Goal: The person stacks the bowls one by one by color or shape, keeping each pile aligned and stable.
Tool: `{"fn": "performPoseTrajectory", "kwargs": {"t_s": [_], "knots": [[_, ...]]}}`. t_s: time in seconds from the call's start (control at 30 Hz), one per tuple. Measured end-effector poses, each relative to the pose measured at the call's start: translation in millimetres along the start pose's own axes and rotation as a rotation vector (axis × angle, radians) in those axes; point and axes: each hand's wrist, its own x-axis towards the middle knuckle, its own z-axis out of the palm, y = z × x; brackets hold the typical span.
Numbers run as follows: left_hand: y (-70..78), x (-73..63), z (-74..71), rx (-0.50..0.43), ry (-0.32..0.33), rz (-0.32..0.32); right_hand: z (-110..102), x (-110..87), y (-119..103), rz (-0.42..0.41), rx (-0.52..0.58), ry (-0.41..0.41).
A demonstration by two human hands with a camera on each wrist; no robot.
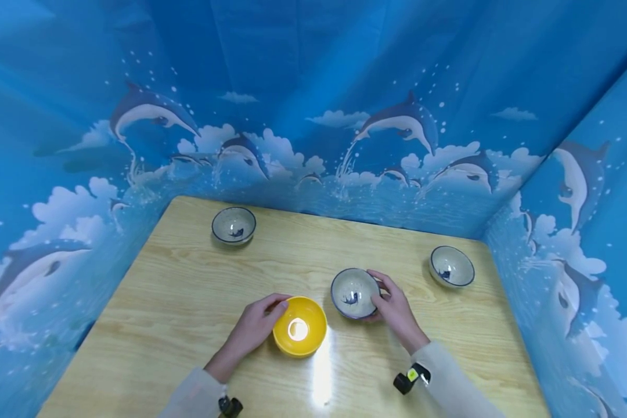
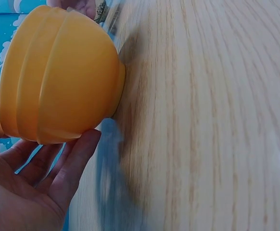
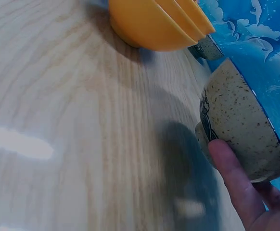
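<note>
Head view: one yellow bowl (image 1: 299,325), gripped at its left side by the left hand (image 1: 254,326), at the middle of the table (image 1: 162,313); one grey bowl (image 1: 352,293), gripped at its right side by the right hand (image 1: 395,307), just beside the yellow; two matching bowls, far-left bowl (image 1: 234,225) and far-right bowl (image 1: 451,266), set near the back corners.

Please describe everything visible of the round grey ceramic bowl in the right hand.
The round grey bowl with dark blue rim looks like glazed ceramic. Inside is a dark drawing; outside, brown speckles and a dark pattern near the foot. It appears empty, opening upward, near the middle of the pale wooden table. The bare right hand grips its side; contact with the table is unclear.
</note>
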Motion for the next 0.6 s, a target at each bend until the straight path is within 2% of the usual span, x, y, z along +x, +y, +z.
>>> {"fn": "performPoseTrajectory", "kwargs": {"t_s": [0.6], "knots": [[-0.7, 1.1, 0.2, -0.009, -0.004, -0.003, -7.6, -26.4, 19.2, 0.01, 0.026, 0.026]]}}
